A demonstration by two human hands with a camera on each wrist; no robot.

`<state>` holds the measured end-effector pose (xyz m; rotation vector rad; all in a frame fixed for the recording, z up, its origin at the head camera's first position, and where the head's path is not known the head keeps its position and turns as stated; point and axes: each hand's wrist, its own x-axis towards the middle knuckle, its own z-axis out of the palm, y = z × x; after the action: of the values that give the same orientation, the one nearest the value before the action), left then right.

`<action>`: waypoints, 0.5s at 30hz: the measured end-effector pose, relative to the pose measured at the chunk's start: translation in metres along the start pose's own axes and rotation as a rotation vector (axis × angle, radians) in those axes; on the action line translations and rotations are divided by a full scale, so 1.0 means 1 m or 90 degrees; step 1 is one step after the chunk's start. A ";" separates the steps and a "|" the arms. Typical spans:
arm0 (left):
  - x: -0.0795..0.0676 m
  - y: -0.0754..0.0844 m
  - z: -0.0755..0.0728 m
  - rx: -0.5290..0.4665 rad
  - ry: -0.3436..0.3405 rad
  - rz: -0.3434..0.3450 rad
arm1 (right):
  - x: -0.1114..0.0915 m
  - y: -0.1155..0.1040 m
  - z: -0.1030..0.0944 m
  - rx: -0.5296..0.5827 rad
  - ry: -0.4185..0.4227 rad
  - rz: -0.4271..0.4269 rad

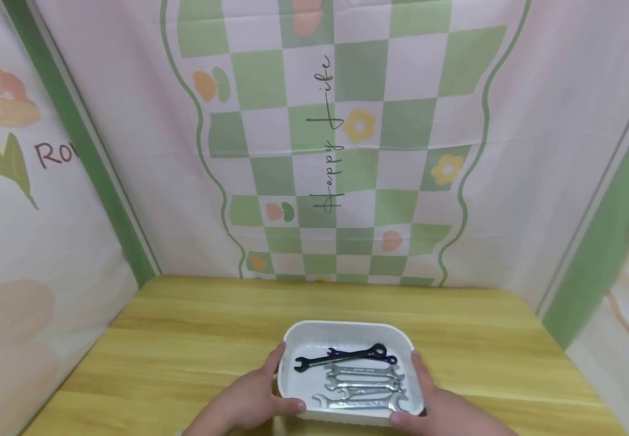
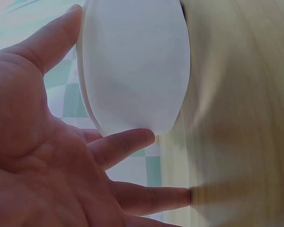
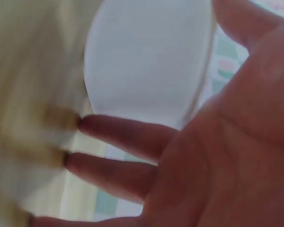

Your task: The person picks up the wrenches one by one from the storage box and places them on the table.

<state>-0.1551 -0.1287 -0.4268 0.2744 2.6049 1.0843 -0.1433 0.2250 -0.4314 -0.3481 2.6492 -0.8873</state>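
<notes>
A white plastic tray sits at the front of the table, between both hands. My left hand holds its left end, thumb at the near corner and forefinger farther along the side. At the opposite end, my right hand grips the tray in a similar way. Both wrist views show the lower fingers stretched out, some tips reaching the tabletop. Inside lie a black combination wrench, a dark purplish wrench partly beneath it, and several silver open-end wrenches stacked roughly parallel.
The wood-grain table stretches behind and to both sides of the tray. A checked green and white curtain hangs along its back edge. Printed cloth panels close off the left and right sides.
</notes>
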 end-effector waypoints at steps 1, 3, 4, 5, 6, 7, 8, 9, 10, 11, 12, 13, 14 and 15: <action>0.000 0.000 0.000 -0.004 -0.002 -0.002 | -0.001 0.002 -0.005 0.000 -0.009 -0.006; 0.001 -0.001 0.000 -0.010 -0.005 -0.005 | -0.004 0.005 -0.016 0.016 -0.017 -0.021; 0.001 -0.001 0.000 -0.011 -0.006 -0.007 | -0.005 0.007 -0.021 0.018 -0.011 -0.019; 0.001 -0.001 0.000 -0.012 -0.006 -0.009 | -0.006 0.008 -0.027 0.016 0.000 -0.018; 0.001 -0.001 0.000 -0.011 -0.006 -0.009 | -0.007 0.010 -0.033 0.017 0.012 -0.023; 0.001 -0.002 0.000 -0.010 -0.006 -0.009 | -0.008 0.013 -0.038 0.047 0.020 -0.024; 0.002 -0.002 0.000 -0.008 -0.006 -0.009 | -0.008 0.017 -0.043 0.085 0.024 -0.021; 0.002 -0.002 0.000 -0.006 -0.005 -0.008 | -0.008 0.021 -0.048 0.124 0.026 -0.019; 0.002 -0.002 0.001 -0.005 -0.004 -0.008 | -0.007 0.025 -0.054 0.159 0.027 -0.012; 0.002 -0.002 0.001 -0.006 -0.004 -0.008 | -0.005 0.030 -0.059 0.209 0.018 -0.008; 0.002 -0.001 0.001 -0.006 -0.003 -0.007 | -0.003 0.036 -0.065 0.263 0.007 -0.005; 0.002 -0.001 0.001 -0.008 -0.003 -0.006 | 0.000 0.042 -0.070 0.311 -0.006 -0.010; 0.002 -0.002 0.001 -0.010 -0.001 -0.004 | 0.003 0.048 -0.075 0.342 -0.018 -0.019; 0.001 -0.002 0.001 -0.011 0.001 -0.002 | 0.006 0.054 -0.081 0.371 -0.028 -0.036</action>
<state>-0.1559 -0.1286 -0.4292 0.2667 2.5957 1.1050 -0.1858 0.3084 -0.4051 -0.2870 2.2132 -1.5804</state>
